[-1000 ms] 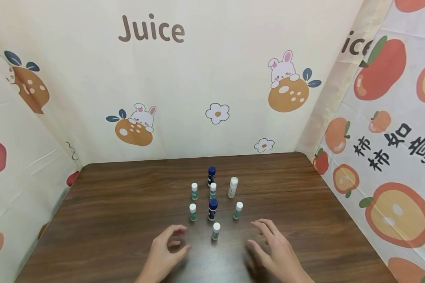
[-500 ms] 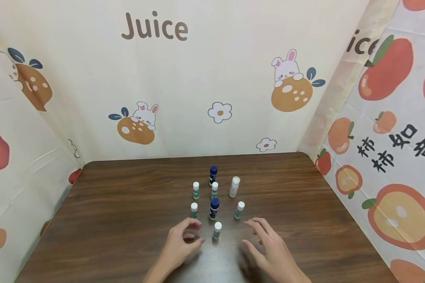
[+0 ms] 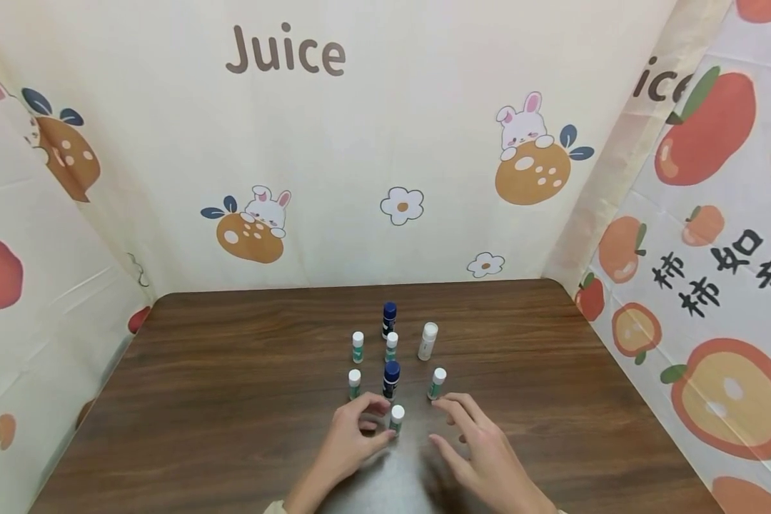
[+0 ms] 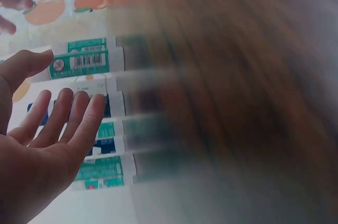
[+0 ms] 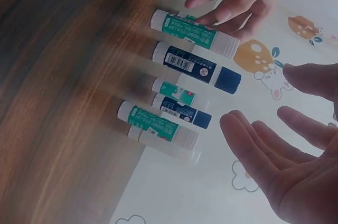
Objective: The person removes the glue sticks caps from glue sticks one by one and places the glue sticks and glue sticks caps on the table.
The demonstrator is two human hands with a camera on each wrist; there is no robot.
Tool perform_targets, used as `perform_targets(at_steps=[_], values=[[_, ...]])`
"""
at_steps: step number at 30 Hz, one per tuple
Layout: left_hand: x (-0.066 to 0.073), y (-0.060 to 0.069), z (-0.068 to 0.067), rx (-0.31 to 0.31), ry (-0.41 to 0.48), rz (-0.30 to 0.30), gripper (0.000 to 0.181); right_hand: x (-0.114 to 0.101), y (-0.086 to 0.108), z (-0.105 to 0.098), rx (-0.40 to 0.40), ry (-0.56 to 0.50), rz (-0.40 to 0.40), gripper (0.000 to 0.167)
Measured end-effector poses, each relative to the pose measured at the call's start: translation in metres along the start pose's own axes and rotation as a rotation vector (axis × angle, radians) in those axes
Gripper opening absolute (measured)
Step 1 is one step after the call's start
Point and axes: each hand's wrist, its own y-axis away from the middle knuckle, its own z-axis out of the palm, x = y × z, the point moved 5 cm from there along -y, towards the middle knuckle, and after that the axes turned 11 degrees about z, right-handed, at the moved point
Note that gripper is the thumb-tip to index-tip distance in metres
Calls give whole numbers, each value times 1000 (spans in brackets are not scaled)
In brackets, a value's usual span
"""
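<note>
Several capped glue sticks stand upright on the table. The nearest, a white-capped green glue stick [image 3: 396, 418], sits beside the fingertips of my left hand [image 3: 352, 441]. In the left wrist view, the thumb is close to a green label with a barcode [image 4: 87, 62], and the fingers are extended, not closed round it. My right hand [image 3: 486, 451] hovers over the table with fingers apart and loosely bent, holding nothing. Just beyond its fingertips stands another green glue stick [image 3: 436, 385]. A navy-capped glue stick [image 3: 391, 378] is behind the nearest one.
Farther back stand a second navy-capped glue stick [image 3: 389, 319], an all-white one [image 3: 427, 341] and a green one [image 3: 391, 347]. Two more green ones [image 3: 358, 347] are on the left. A printed cloth [image 3: 334, 143] hangs behind the brown wooden table [image 3: 231, 371].
My left hand has moved right, up to the nearest glue stick. My right hand has shifted slightly left. The glue sticks keep their places; the head view has shifted a little.
</note>
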Motion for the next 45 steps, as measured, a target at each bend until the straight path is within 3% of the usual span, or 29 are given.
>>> perform_targets(at_steps=[6,12,22,32,38,45], values=[[-3,-8,11,-19,-23,25,32,-1,-2,0,11,-10,2,45],[-1,-11,10,-6,-41,5,26,-7,-6,3,2,-39,-23,44],[23,-9,-3,36,-68,22,26,-11,-13,6,-7,-63,-37,44],[44,-4,-13,166,-165,128,33,-17,-20,10,-69,-130,-6,45],[51,-1,-16,191,-225,138,34,-22,-24,13,-91,-182,-41,46],[62,2,-11,203,-268,208,34,-27,-22,12,-80,-208,-116,45]])
